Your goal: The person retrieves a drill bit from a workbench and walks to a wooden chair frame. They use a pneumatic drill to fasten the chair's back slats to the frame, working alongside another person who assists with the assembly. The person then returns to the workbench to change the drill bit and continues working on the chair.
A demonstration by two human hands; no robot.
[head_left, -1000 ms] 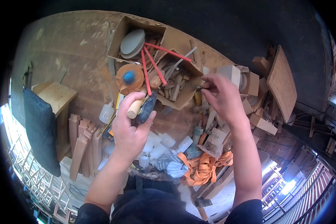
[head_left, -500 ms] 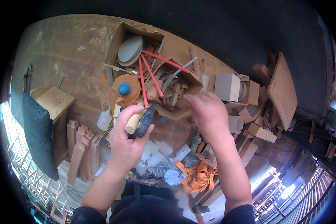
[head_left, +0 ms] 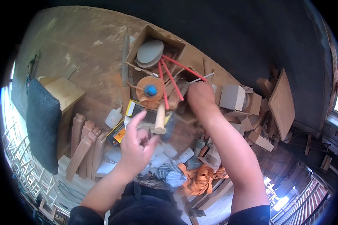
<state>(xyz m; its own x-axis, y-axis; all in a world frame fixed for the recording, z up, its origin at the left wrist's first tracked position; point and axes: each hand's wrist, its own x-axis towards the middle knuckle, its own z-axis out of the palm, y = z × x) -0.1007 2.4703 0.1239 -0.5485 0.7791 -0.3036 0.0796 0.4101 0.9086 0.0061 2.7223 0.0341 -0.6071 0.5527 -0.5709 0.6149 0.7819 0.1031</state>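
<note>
My left hand [head_left: 136, 147] is over the near middle of the bench, index finger and thumb apart with nothing visible between them. Just beyond its fingertips is a pale wooden handle [head_left: 160, 120]; a dark, motion-blurred shape lies beside it. My right hand [head_left: 201, 96] reaches down into the front cardboard box of wood pieces, back of the hand upward, its fingers hidden. Close by, three red sticks [head_left: 172, 82] lean out of the boxes, and a thin whitish rod [head_left: 202, 77] pokes out beside my right wrist. An orange-brown disc with a blue knob [head_left: 150, 90] sits left of the sticks.
Grey round discs [head_left: 150, 52] fill the rear cardboard box [head_left: 139, 42]. White bottles [head_left: 159, 159] and orange strips [head_left: 201, 180] lie near my body. Wooden blocks [head_left: 88, 140] stand at left; a white box [head_left: 231, 96] and a leaning board [head_left: 282, 105] are at right.
My left hand has come away from the wooden handle and dark-handled object it held. My right hand has moved down into the box. The view has shifted, moving the scene rightward.
</note>
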